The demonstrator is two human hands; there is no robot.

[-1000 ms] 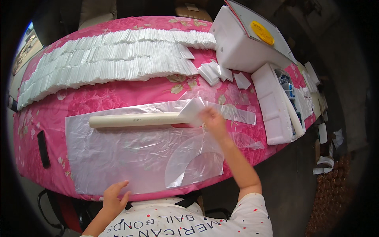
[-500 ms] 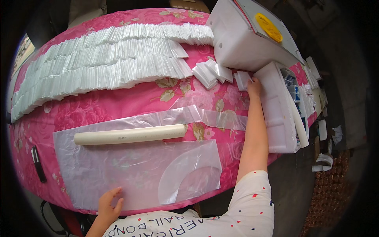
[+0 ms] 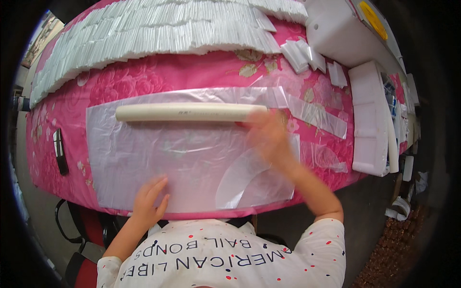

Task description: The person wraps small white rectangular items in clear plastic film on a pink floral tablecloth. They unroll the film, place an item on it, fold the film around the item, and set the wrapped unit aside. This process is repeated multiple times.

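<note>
From my end of the link, I see the left hand point(image 3: 151, 199) at the near edge of the cloudy plastic sheet point(image 3: 129, 156), its fingers loosely spread, thumb apart, pinching nothing. The right hand point(image 3: 270, 137) is blurred at one end of the pale tube point(image 3: 187, 113) – I can't tell whether it grips or merely covers it. The tube lies on the sheet, beyond the left hand and stretching leftward from the right. An arc-shaped plastic band point(image 3: 235, 180) sits just nearer than the right hand; a clear strip point(image 3: 319, 117) lies to that hand's right.

To do this well, I'd lay the left palm flat and press lightly, since the thin sheet looks likely to creep and pucker. With the right, I'd favour a soft, level touch – a push on one end could swing or roll something that round.
</note>
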